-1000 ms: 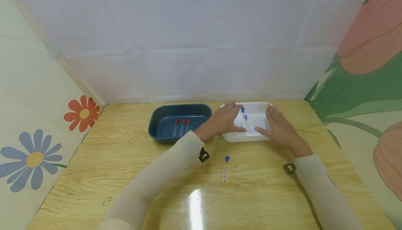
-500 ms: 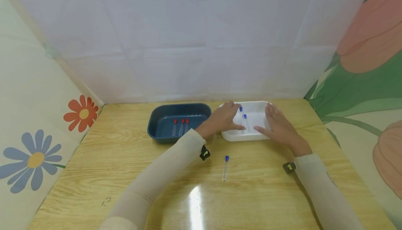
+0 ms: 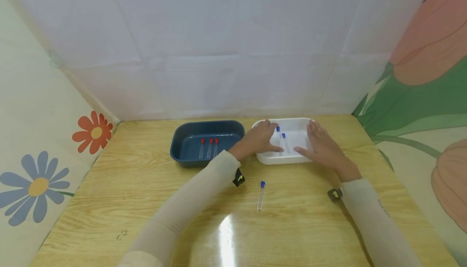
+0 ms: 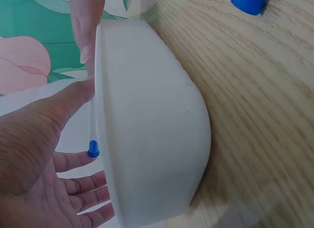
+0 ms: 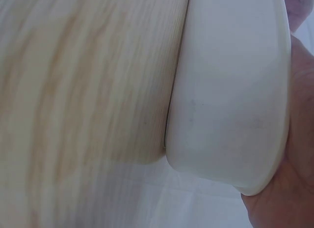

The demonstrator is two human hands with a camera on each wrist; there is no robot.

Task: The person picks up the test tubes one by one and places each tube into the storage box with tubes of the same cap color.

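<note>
A white tray (image 3: 292, 159) stands at the back of the table. Over its left side, my left hand (image 3: 258, 138) pinches a blue-capped test tube (image 3: 278, 129) lengthwise, index fingertip at the cap and thumb near the other end. The same cap shows just past the rim in the left wrist view, with the remaining fingers spread. Inside the tray, a second blue-capped tube (image 3: 283, 136) lies just right of it. My right hand (image 3: 324, 146) rests on the tray's right rim with straight fingers and the thumb pointing inward, holding no tube.
Left of the white tray sits a dark blue tray (image 3: 182, 159) holding 3 red-capped tubes (image 3: 211, 147), partly behind the left forearm. Another blue-capped tube (image 3: 261, 196) lies on the wooden table (image 3: 299, 226) in front. A white sheet (image 3: 233, 56) hangs behind.
The pinched tube's cap has shifted slightly left, widening its gap to the neighbouring tube, and has come a little lower. The right hand keeps its place on the tray.
</note>
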